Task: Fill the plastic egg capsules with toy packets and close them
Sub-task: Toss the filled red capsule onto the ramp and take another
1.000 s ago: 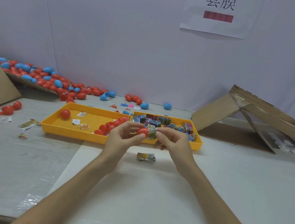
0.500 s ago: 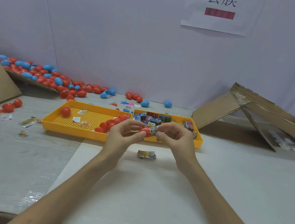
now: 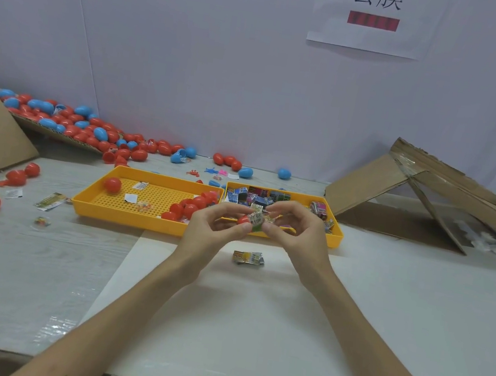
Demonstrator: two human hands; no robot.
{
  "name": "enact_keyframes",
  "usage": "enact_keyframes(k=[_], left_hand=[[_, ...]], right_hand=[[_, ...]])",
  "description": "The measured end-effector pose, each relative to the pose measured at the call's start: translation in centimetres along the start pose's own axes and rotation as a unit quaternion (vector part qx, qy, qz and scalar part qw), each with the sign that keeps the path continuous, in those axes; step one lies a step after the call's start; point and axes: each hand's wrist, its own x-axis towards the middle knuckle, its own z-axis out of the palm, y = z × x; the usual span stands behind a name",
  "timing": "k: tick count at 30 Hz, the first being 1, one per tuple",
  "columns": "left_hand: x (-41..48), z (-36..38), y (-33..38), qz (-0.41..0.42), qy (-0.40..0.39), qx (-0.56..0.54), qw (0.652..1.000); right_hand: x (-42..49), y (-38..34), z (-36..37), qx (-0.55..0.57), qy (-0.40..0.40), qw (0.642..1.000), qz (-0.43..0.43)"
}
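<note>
over yellow tray (image 3: 127,218) my left hand (image 3: 215,231) pinches red capsule (image 3: 243,220); right hand (image 3: 295,229) pinches packet (image 3: 255,219), now pushed deeper, so filling is underway.

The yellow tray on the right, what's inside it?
Colourful toy packets lie in the right yellow tray. The left hand and right hand cover its front, so that part is hidden.

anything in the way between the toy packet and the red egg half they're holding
Nothing visible does. The right hand pinches the toy packet right against the red egg half in the left hand.
</note>
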Motion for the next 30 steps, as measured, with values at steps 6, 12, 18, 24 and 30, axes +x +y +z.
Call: enact_keyframes(k=[6, 12, 18, 24, 30], left_hand=[[-0.21, 0.26, -0.04, 0.047, 0.000, 0.089, 0.995], [-0.26, 0.37, -0.14, 0.067, -0.002, 0.118, 0.991], [-0.11, 0.17, -0.43, 0.072, -0.002, 0.122, 0.990], [-0.08, 0.09, -0.32, 0.084, 0.000, 0.140, 0.987], [-0.11, 0.00, -0.16, 0.075, 0.003, 0.138, 0.988]], right_hand=[[-0.08, -0.03, 0.15, -0.020, -0.017, 1.000, -0.003], [-0.05, 0.24, 0.28, -0.072, -0.031, 0.997, -0.021], [-0.09, 0.37, 0.30, -0.097, -0.025, 0.994, -0.035], [-0.17, 0.17, 0.25, -0.104, -0.017, 0.993, -0.060], [-0.25, 0.24, 0.30, -0.111, -0.018, 0.992, -0.058]])
